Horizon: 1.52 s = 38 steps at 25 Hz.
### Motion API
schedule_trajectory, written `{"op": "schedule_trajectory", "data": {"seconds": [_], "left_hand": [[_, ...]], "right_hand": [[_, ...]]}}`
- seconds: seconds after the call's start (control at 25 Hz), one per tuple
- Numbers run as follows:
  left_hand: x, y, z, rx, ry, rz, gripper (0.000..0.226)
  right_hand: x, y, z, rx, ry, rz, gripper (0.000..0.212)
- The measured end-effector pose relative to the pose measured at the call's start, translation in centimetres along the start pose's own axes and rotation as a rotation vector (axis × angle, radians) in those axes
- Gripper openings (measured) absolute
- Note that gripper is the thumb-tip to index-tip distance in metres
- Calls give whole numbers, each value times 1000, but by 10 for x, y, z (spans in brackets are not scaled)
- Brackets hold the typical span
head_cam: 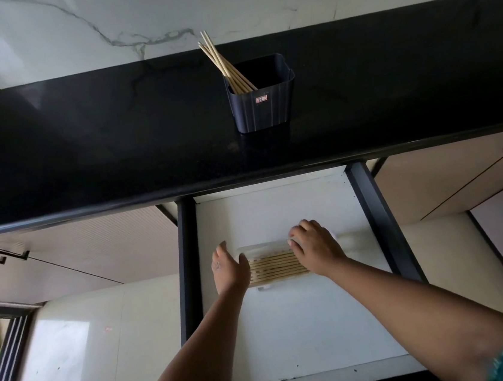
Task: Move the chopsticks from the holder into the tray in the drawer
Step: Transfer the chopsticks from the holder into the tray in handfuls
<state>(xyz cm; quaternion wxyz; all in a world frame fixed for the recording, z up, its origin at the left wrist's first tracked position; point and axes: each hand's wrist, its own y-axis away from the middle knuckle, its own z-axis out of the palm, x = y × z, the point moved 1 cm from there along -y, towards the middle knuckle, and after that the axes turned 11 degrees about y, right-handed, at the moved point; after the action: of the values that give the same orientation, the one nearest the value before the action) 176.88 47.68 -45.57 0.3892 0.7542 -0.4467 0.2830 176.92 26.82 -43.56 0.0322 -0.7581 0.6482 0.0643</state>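
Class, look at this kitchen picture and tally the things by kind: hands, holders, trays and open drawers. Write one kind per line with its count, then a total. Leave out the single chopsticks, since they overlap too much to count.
Hands: 2, left hand and right hand
Holders: 1, dark holder
Trays: 1, tray
Open drawers: 1, drawer
Total: 5

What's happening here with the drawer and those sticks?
A person is moving chopsticks from a dark holder on the black counter into a clear tray in the open drawer. Several chopsticks already lie side by side in the tray, with the left hand and the right hand at its two ends, seemingly tidying them. A handful of chopsticks lean in the holder, waiting.
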Motion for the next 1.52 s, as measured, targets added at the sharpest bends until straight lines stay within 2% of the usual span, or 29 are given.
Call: {"op": "schedule_trajectory", "data": {"seconds": [0.12,0.28,0.4,0.56,0.64,0.76,0.84,0.96,1.12,1.28,1.4,1.52], "left_hand": [[52,-1,-8,38,47,193,50],[164,-22,-36,35,121,483,40],[240,-45,-60,46,189,495,36],[304,-78,-81,34,310,399,74],[311,-97,-79,57,388,332,76],[305,-119,-63,70,491,244,69],[303,-131,-52,55,493,251,65],[303,-148,-48,81,470,277,60],[301,-157,-46,95,469,290,59],[302,-159,-48,161,525,298,64],[303,-156,-47,172,528,300,66],[303,-148,-50,168,524,304,66]], "right_hand": [[-21,-32,-48,164,-98,-53,17],[-48,-99,-135,328,-150,-72,19],[-57,-153,-192,362,-240,15,21],[-49,-220,-240,337,-394,124,8],[-32,-260,-249,184,-461,240,7],[0,-311,-243,-115,-427,357,39],[6,-333,-232,-278,-261,332,49],[-2,-348,-215,-391,-95,211,37],[-5,-353,-209,-333,78,118,32],[4,-358,-215,-211,177,104,28],[10,-356,-214,-154,91,120,16],[16,-350,-217,-29,-149,137,23]]}}
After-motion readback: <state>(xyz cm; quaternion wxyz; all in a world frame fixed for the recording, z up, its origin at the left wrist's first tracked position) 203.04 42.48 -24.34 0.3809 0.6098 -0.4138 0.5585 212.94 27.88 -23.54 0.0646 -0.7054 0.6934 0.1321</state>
